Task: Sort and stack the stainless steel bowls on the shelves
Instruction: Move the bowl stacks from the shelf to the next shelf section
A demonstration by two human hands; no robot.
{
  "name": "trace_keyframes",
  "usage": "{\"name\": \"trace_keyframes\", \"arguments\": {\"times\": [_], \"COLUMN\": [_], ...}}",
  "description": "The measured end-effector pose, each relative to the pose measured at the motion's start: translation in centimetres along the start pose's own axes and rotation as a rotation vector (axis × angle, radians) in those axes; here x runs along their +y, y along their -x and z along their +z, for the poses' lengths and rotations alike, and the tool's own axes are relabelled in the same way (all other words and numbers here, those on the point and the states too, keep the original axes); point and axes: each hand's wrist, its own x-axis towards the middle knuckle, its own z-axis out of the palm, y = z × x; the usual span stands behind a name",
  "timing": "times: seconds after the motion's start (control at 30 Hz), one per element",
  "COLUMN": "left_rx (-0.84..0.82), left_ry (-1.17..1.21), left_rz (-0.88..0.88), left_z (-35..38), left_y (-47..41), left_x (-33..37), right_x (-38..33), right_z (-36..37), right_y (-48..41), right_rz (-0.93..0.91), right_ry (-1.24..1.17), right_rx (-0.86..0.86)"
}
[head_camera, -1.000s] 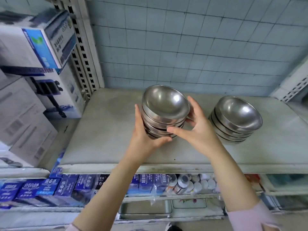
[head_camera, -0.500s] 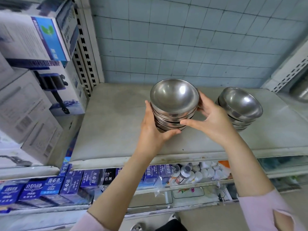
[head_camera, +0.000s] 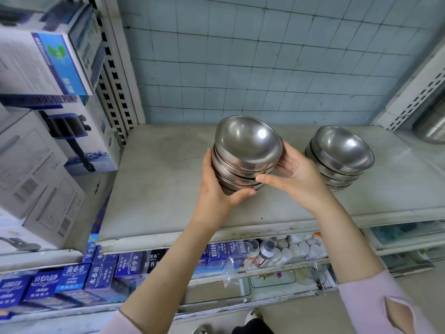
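Observation:
A stack of several nested stainless steel bowls (head_camera: 248,148) is held over the grey shelf (head_camera: 156,189), near its middle. My left hand (head_camera: 216,189) grips the stack's left side and base, thumb under the bottom bowl. My right hand (head_camera: 291,174) grips its right side, thumb across the front of the lower bowls. Whether the stack touches the shelf is hidden by my hands. A second stack of steel bowls (head_camera: 342,153) stands on the shelf just right of my right hand.
White and blue pump boxes (head_camera: 48,121) are piled on the left past a slotted upright (head_camera: 115,75). Another slotted upright (head_camera: 414,88) bounds the right side, with a steel vessel (head_camera: 431,126) beyond. Blue packets (head_camera: 101,273) and small bottles (head_camera: 284,249) fill the shelf below. A tiled wall backs the shelf.
Both hands have carried the gripped stack a little to the right and farther back on the shelf, closer to the second stack. The view has shifted.

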Motion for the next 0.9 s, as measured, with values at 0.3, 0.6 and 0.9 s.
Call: {"name": "trace_keyframes", "arguments": {"times": [0.3, 0.6, 0.9], "left_rx": [-0.005, -0.036, -0.021], "left_ry": [0.080, 0.087, 0.069], "left_rz": [0.026, 0.041, 0.053], "left_z": [0.0, 0.1, 0.1], "left_y": [-0.1, -0.3, -0.3], "left_x": [0.4, 0.3, 0.7], "right_x": [0.2, 1.2, 1.3], "right_z": [0.0, -0.3, -0.6], "right_y": [0.1, -0.3, -0.5], "right_rz": [-0.024, -0.044, -0.008], "right_ry": [-0.045, -0.051, -0.031], "right_rx": [-0.007, -0.039, -0.097]}}
